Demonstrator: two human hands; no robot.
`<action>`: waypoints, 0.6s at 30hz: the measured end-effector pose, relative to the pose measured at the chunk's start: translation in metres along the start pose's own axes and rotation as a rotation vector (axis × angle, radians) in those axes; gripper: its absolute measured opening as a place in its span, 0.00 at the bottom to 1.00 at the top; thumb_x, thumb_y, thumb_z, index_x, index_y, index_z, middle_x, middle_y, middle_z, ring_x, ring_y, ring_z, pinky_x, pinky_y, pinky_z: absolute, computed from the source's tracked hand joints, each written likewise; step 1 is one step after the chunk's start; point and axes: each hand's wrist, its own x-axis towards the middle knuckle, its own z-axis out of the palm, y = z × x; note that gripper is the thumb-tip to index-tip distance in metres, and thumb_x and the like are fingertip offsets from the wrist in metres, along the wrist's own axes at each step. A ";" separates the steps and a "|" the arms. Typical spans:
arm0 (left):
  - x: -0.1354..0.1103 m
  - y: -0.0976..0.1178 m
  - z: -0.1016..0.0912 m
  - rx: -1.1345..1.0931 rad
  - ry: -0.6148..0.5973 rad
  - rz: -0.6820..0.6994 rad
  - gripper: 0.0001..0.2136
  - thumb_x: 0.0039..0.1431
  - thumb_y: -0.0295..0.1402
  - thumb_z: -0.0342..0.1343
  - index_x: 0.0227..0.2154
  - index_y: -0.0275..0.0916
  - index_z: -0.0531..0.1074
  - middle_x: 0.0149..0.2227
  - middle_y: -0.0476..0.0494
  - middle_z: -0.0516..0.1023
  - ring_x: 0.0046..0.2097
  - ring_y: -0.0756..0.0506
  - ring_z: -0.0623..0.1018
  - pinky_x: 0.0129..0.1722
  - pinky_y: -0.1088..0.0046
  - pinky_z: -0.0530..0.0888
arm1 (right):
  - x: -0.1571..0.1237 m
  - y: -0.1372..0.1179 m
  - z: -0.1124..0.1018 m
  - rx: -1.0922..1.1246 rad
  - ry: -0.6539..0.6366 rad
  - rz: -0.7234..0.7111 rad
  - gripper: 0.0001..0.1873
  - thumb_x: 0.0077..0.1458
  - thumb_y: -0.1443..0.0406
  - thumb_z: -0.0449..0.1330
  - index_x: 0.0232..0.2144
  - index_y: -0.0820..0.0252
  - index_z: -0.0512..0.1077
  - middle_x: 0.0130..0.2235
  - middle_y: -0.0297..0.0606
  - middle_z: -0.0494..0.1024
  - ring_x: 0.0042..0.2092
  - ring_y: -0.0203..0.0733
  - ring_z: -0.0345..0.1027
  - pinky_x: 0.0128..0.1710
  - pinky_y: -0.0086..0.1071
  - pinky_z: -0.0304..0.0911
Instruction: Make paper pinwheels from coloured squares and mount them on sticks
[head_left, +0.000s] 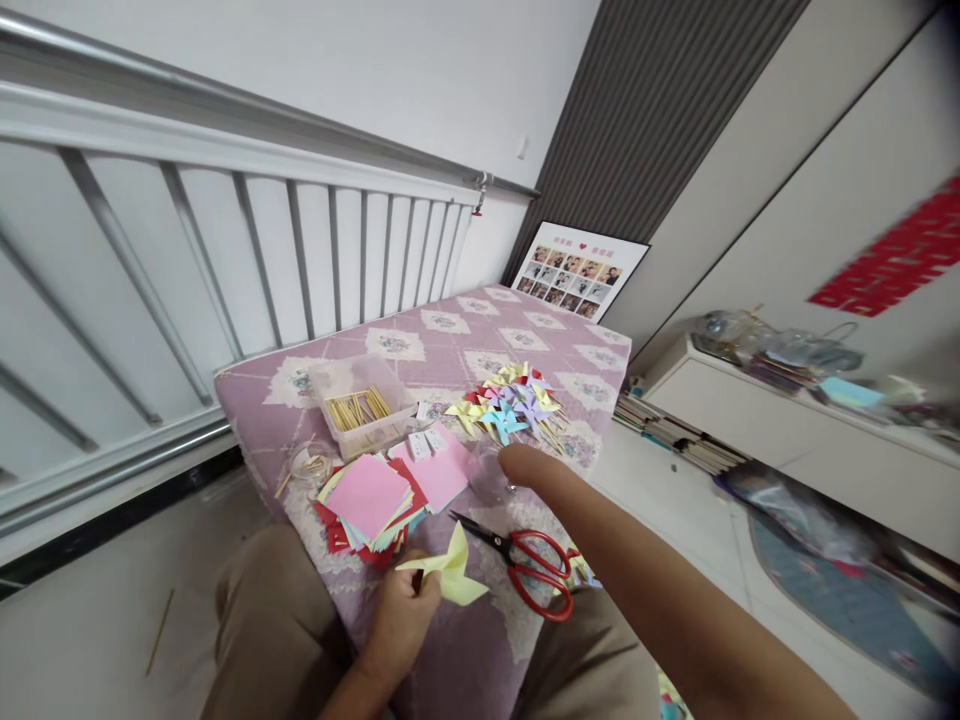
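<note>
My left hand (403,617) pinches a folded yellow paper pinwheel (450,575) near the front of a purple patterned mattress (450,345). My right arm stretches forward over the mattress; my right hand (517,462) is seen end-on, and its fingers are hidden. It is nearest a clear round container (489,470) and a pile of finished coloured pinwheels (514,402). Red-handled scissors (529,565) lie just right of the yellow pinwheel.
A stack of coloured paper squares (371,500) lies ahead of my left hand. Behind it stand a clear box of wooden sticks (362,408) and a small dish (310,465). A railing (225,250) lines the left. A framed photo collage (577,270) leans at the far end.
</note>
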 end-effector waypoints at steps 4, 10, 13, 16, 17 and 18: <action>0.000 -0.002 -0.001 -0.017 -0.002 -0.017 0.08 0.51 0.33 0.54 0.29 0.36 0.75 0.28 0.45 0.78 0.33 0.44 0.76 0.34 0.73 0.71 | 0.009 -0.004 0.012 0.048 -0.114 0.061 0.16 0.61 0.60 0.59 0.49 0.61 0.70 0.50 0.40 0.73 0.46 0.46 0.71 0.44 0.43 0.70; 0.002 -0.005 -0.001 -0.045 -0.005 -0.009 0.07 0.51 0.33 0.54 0.27 0.36 0.74 0.27 0.46 0.77 0.31 0.45 0.75 0.32 0.74 0.69 | 0.008 -0.002 0.017 0.043 -0.179 0.069 0.15 0.62 0.61 0.58 0.50 0.59 0.70 0.52 0.41 0.73 0.47 0.45 0.71 0.46 0.43 0.70; 0.003 -0.006 -0.001 -0.059 -0.015 -0.012 0.07 0.52 0.33 0.54 0.27 0.36 0.74 0.27 0.46 0.77 0.31 0.46 0.75 0.32 0.74 0.69 | 0.004 -0.002 0.014 0.023 -0.212 0.063 0.15 0.62 0.61 0.58 0.50 0.60 0.70 0.51 0.41 0.73 0.47 0.45 0.71 0.46 0.44 0.70; 0.003 -0.006 -0.001 -0.052 -0.007 -0.009 0.06 0.52 0.33 0.54 0.27 0.36 0.73 0.27 0.46 0.77 0.31 0.45 0.75 0.32 0.73 0.69 | 0.003 -0.003 0.010 -0.005 -0.251 0.064 0.15 0.62 0.61 0.58 0.49 0.60 0.70 0.51 0.41 0.73 0.47 0.45 0.71 0.45 0.43 0.70; 0.002 -0.005 -0.001 -0.053 -0.006 -0.008 0.06 0.52 0.32 0.53 0.28 0.36 0.73 0.28 0.46 0.78 0.31 0.45 0.75 0.32 0.73 0.69 | 0.002 -0.004 0.009 -0.015 -0.260 0.065 0.15 0.62 0.61 0.58 0.49 0.60 0.70 0.51 0.41 0.73 0.47 0.45 0.71 0.45 0.43 0.70; 0.002 -0.005 -0.001 -0.054 -0.007 -0.008 0.06 0.52 0.32 0.53 0.28 0.36 0.73 0.28 0.46 0.78 0.31 0.45 0.75 0.32 0.73 0.69 | 0.002 -0.005 0.009 -0.024 -0.267 0.066 0.15 0.62 0.61 0.58 0.50 0.60 0.69 0.51 0.41 0.73 0.47 0.45 0.71 0.45 0.44 0.70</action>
